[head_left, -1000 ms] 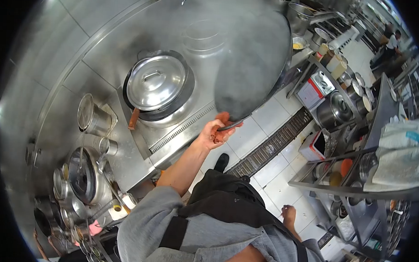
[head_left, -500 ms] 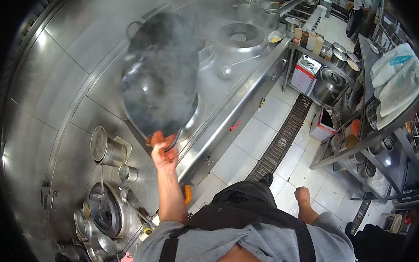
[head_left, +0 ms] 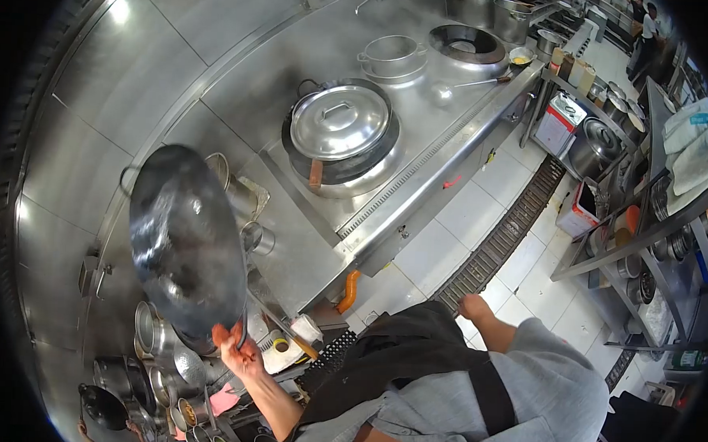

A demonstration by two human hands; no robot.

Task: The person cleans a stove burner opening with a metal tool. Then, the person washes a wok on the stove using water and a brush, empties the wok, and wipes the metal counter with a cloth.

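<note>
My left hand (head_left: 244,357) is closed on the near handle of a large dark wok (head_left: 185,246), with a reddish cloth (head_left: 220,335) bunched between the palm and the metal. The wok is tilted steeply, its glossy inside showing, and it hangs in the air left of the stove, in front of several pots. Nothing can be made out inside it except shine. My right hand (head_left: 471,306) hangs by my side above the floor with its fingers curled in and nothing visible in them.
A metal lid (head_left: 340,119) covers another wok on the stove (head_left: 451,107). Behind it stand a two-handled pot (head_left: 392,57) and a ladle (head_left: 443,93). Below the raised wok are a strainer (head_left: 189,365) and pots. A shelf rack (head_left: 602,261) stands right; people stand far back.
My left hand has carried the wok leftward, away from the stove, and the lidded wok now shows. The steam has thinned. My view has turned left; my right hand stays by my side.
</note>
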